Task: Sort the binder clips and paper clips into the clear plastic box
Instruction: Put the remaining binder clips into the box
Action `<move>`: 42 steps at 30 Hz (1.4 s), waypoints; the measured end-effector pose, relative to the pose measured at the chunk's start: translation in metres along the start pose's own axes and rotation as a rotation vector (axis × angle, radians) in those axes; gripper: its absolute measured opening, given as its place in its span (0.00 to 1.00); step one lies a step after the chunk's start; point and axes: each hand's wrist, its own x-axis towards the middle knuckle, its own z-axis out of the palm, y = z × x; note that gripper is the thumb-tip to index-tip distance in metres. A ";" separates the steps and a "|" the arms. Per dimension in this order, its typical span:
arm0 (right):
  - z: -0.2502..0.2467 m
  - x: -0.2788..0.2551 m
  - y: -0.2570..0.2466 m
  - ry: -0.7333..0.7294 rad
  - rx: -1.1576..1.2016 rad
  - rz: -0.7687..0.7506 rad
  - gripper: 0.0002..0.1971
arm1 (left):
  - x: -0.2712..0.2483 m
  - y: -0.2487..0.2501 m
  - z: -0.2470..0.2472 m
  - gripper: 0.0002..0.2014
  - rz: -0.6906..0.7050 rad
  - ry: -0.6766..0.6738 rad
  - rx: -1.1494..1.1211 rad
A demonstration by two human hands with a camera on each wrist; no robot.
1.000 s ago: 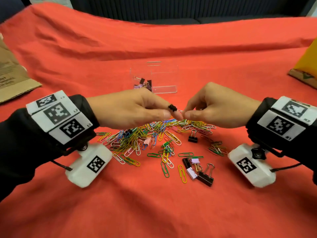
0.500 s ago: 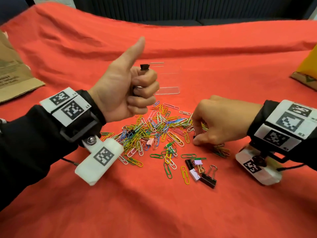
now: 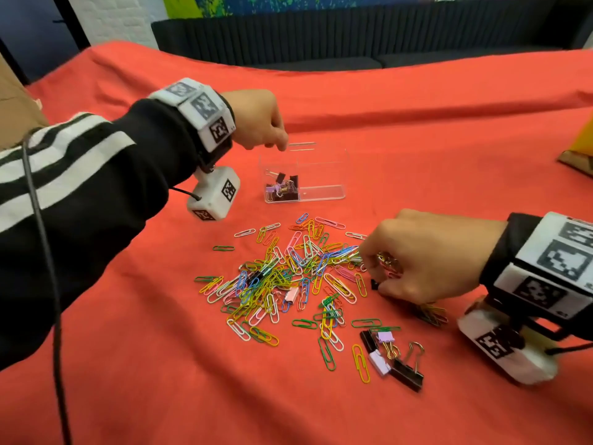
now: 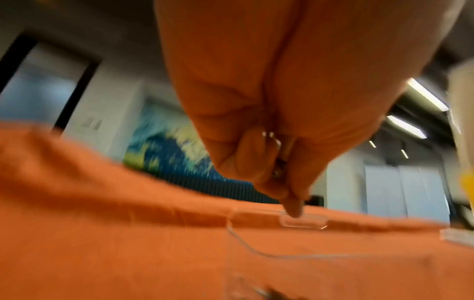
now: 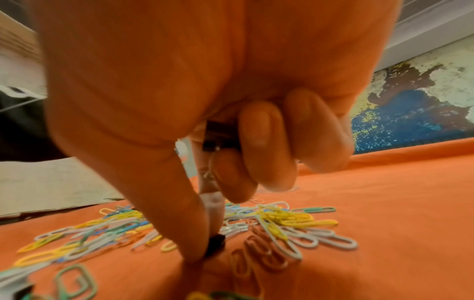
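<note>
Binder clips are split between two places: a small cluster already lies in the left compartment of the clear plastic box (image 3: 321,175), and four more sit in a group (image 3: 393,359) on the red cloth (image 3: 449,123) of the desk, near the person's side of the heap. Left hand (image 3: 260,122) hovers over the box's left rear corner, fingers curled together and pointing down; the left wrist view shows a glint of wire between the fingertips, so it appears to be pinching a clip, though blur prevents certainty. Right hand (image 3: 426,263) is down at the right edge of the paper clips (image 3: 288,277), thumb and forefinger closed on a small black binder clip (image 5: 215,242) against the cloth, with another dark clip tucked under its curled fingers. Step in hand, as judged: release over the box while picking the next clip. To do it well, let go only once the fingertips are inside the rim and over the binder-clip side, and lift the black clip straight up so no paper clips snag on its wire arms. Counts: one box with two compartments, right one seemingly empty; roughly five binder clips inside, overlapping, exact number unclear; paper clips too many and tangled to count.
</note>
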 end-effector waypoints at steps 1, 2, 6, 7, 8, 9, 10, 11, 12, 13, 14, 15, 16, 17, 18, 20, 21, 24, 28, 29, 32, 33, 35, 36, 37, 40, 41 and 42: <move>0.001 0.001 0.001 -0.009 0.012 -0.009 0.05 | 0.003 0.003 0.000 0.08 0.033 0.012 0.102; 0.003 0.001 0.002 -0.020 0.025 -0.016 0.06 | 0.006 0.006 0.001 0.08 0.059 0.025 0.170; 0.008 0.003 0.006 -0.087 0.041 -0.034 0.08 | 0.016 0.007 0.010 0.02 0.107 0.047 0.219; 0.009 0.003 0.007 -0.097 0.042 -0.037 0.09 | 0.017 0.007 0.010 0.04 0.111 0.049 0.213; 0.010 0.003 0.008 -0.100 0.045 -0.040 0.09 | 0.017 0.007 0.010 0.06 0.113 0.049 0.203; 0.010 0.002 0.009 -0.103 0.050 -0.042 0.09 | 0.017 0.007 0.010 0.08 0.114 0.049 0.193; 0.010 0.002 0.009 -0.104 0.056 -0.043 0.08 | 0.017 0.008 0.009 0.10 0.118 0.054 0.189; 0.010 0.001 0.009 -0.105 0.061 -0.044 0.08 | 0.017 0.008 0.009 0.11 0.121 0.063 0.190; 0.010 0.001 0.009 -0.104 0.066 -0.044 0.08 | 0.016 0.008 0.009 0.12 0.123 0.073 0.193; 0.010 0.001 0.009 -0.102 0.069 -0.044 0.08 | 0.016 0.008 0.008 0.14 0.123 0.083 0.193; 0.010 0.000 0.009 -0.099 0.070 -0.045 0.08 | 0.015 0.008 0.007 0.15 0.118 0.091 0.188; 0.011 0.000 0.009 -0.098 0.067 -0.047 0.08 | 0.014 0.007 0.006 0.17 0.112 0.098 0.180; 0.011 -0.001 0.009 -0.097 0.064 -0.049 0.08 | 0.013 0.006 0.005 0.18 0.105 0.100 0.168; 0.011 -0.001 0.009 -0.097 0.059 -0.051 0.07 | 0.012 0.006 0.004 0.20 0.098 0.096 0.151; 0.010 -0.002 0.008 -0.099 0.055 -0.051 0.07 | 0.012 0.005 0.003 0.20 0.096 0.092 0.132; 0.010 -0.003 0.007 -0.101 0.049 -0.051 0.07 | 0.011 0.003 0.001 0.20 0.102 0.097 0.107; 0.010 -0.003 0.007 -0.099 0.050 -0.050 0.07 | 0.010 0.002 0.001 0.19 0.108 0.103 0.105; 0.009 -0.005 0.007 -0.082 0.041 -0.038 0.08 | 0.009 -0.001 -0.001 0.16 0.126 0.129 0.118; 0.006 -0.008 0.006 -0.003 -0.015 0.029 0.14 | -0.006 0.005 -0.003 0.10 0.182 0.209 0.078; 0.004 -0.008 0.005 0.016 -0.035 0.042 0.15 | -0.014 0.010 -0.001 0.08 0.209 0.221 0.059; 0.001 -0.008 0.004 0.048 -0.058 0.052 0.17 | -0.040 0.034 0.015 0.07 0.315 0.166 0.016; 0.000 -0.008 0.004 0.060 -0.061 0.048 0.18 | -0.048 0.043 0.021 0.08 0.356 0.123 0.016; -0.004 -0.006 0.004 0.083 -0.067 0.052 0.19 | -0.063 0.060 0.032 0.07 0.435 0.043 0.024; -0.004 -0.006 0.004 0.086 -0.070 0.061 0.20 | -0.068 0.068 0.037 0.07 0.470 0.011 0.026; -0.005 -0.005 0.004 0.083 -0.072 0.073 0.20 | -0.072 0.075 0.041 0.07 0.503 -0.016 0.031; -0.003 -0.002 0.005 0.059 -0.048 0.093 0.15 | -0.079 0.089 0.051 0.08 0.565 -0.077 0.041; -0.002 -0.001 0.006 0.058 -0.034 0.091 0.13 | -0.081 0.092 0.053 0.09 0.573 -0.086 0.044; -0.001 0.000 0.007 0.060 -0.024 0.090 0.11 | -0.082 0.094 0.054 0.09 0.577 -0.090 0.048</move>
